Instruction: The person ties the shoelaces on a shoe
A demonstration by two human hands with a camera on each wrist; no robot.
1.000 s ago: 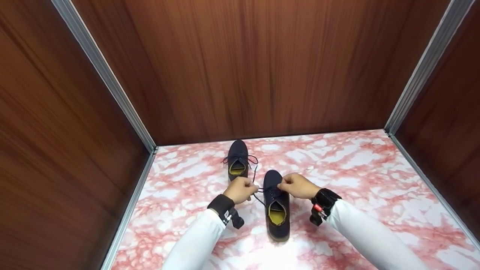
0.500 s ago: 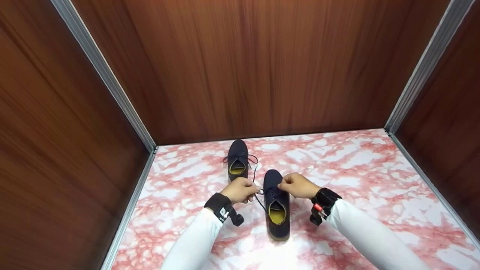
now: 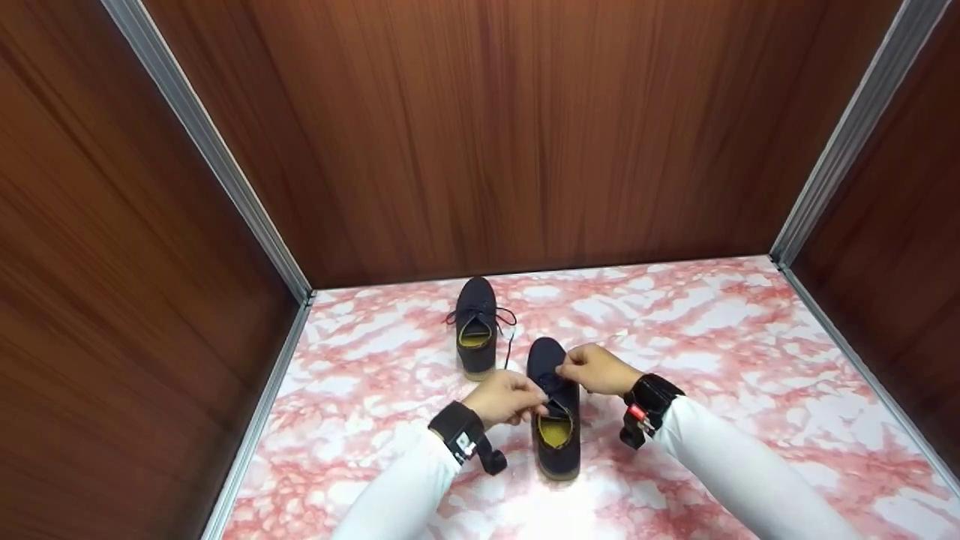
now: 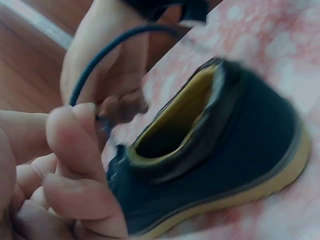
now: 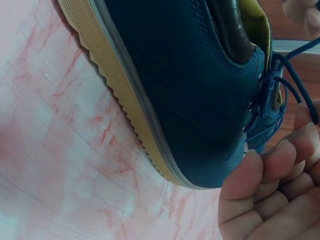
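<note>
A dark blue lace-up shoe [image 3: 559, 459] with a yellow lining and a tan ridged sole stands nearer the person, toe pointing away. Over its left side, close above the opening, my left hand [image 3: 507, 398] pinches a dark blue shoelace [image 4: 96, 56], which arcs up from the fingertips in the left wrist view. My right hand [image 3: 601, 370] is at the shoe's right side by the eyelets. Between its thumb and fingers it pinches a loop of lace [image 5: 296, 84] that comes from the knot. Part of the lacing is hidden behind the left fingers.
The matching shoe [image 3: 477, 358] stands farther back and left, its laces tied in a bow. A loose lace end [image 3: 510, 351] lies between the shoes. Brown wood-look panels [image 3: 480, 150] with metal edging enclose the red-and-white marbled surface [image 3: 712, 360] on three sides.
My left hand has moved right and toward the person, from beside the shoe to over its opening, bringing the lace along. The right hand stays put.
</note>
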